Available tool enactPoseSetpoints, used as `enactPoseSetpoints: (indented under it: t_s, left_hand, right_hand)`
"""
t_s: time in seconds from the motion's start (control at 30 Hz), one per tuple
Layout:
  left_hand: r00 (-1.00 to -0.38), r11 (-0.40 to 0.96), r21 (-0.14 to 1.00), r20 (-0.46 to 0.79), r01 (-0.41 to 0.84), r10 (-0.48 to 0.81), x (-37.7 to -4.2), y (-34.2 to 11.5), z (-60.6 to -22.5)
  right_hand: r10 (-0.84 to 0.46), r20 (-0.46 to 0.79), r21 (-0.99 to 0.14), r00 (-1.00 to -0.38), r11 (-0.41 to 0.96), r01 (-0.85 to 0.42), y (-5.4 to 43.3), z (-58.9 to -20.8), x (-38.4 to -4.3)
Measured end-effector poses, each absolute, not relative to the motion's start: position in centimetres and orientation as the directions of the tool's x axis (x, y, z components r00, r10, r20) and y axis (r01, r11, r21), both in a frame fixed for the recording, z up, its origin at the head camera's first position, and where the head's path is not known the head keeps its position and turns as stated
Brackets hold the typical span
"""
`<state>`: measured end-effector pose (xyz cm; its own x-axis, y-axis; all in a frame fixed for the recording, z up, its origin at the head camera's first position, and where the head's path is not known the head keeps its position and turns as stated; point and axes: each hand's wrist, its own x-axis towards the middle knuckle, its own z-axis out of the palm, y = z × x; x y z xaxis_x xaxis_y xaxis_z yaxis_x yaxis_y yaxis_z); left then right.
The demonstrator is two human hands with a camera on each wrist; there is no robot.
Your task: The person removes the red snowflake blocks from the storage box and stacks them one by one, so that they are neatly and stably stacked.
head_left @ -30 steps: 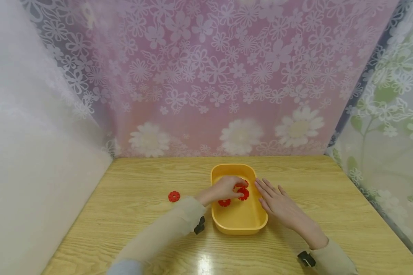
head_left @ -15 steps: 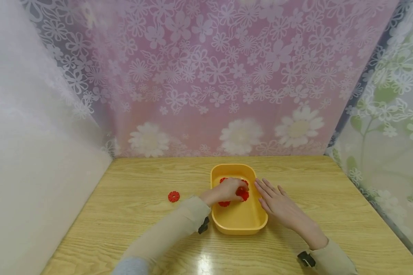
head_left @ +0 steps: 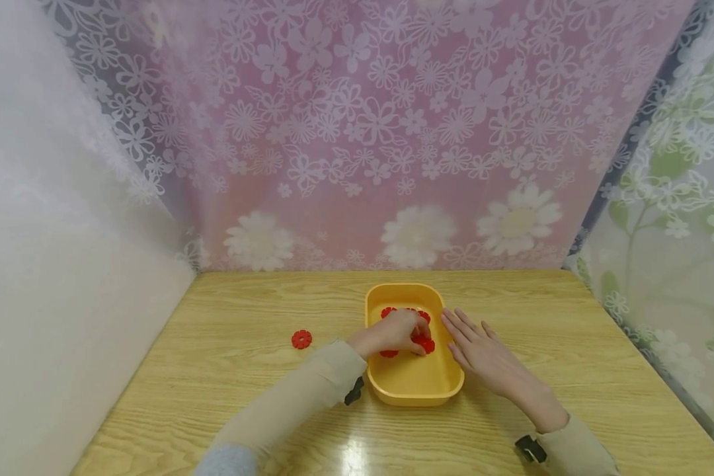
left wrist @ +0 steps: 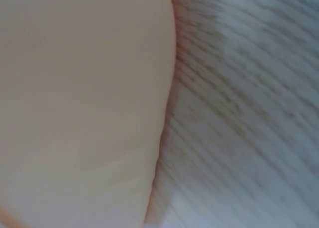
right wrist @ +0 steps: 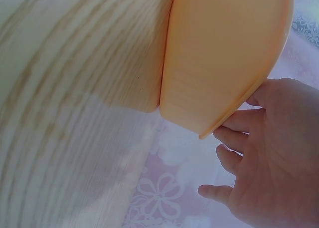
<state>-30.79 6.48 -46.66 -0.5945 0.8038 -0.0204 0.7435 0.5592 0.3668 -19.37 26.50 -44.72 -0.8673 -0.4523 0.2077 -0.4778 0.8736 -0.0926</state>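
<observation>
My left hand (head_left: 395, 330) reaches over the left rim of a yellow plastic bin (head_left: 416, 383). Its curled fingers and thumb pinch a red snowflake disc (head_left: 428, 346) low inside the bin; the hand partly covers it. Around that hand several other red discs (head_left: 388, 311) lie on the bin's floor. My right hand (head_left: 484, 357) rests its straight fingers against the bin's right rim. In the right wrist view, the right hand (right wrist: 279, 158) touches the rim of the bin (right wrist: 219, 53) with its fingertips. The left wrist view has only the bin's outer wall (left wrist: 84, 98), no hand.
One red disc (head_left: 301, 339) lies on the wooden table (head_left: 244, 377) left of the bin. A pink flowered cloth (head_left: 345, 132) hangs behind the table's back edge. Pale cloths stand along both sides.
My left hand has moved slightly right within the bin and its fingers have closed on a red disc, which has shifted a little toward the near side. The right hand stays in place.
</observation>
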Motion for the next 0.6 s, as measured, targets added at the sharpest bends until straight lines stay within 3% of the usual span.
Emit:
enactPoseSetpoints:
  t_s: [0.37,0.6]
  left_hand:
    - [-0.566,0.551,0.279,-0.03,0.787,0.824,-30.26,6.54,-46.5]
    - [-0.609,0.566,0.354,0.014,0.744,0.793,-30.31,5.99,-45.83]
  right_hand:
    - [-0.448,0.208,-0.096,-0.869,0.875,-0.474,26.51,-44.76,-19.37]
    - [-0.451,0.213,-0.09,-0.867,0.874,-0.477,26.61,-44.94,-19.42]
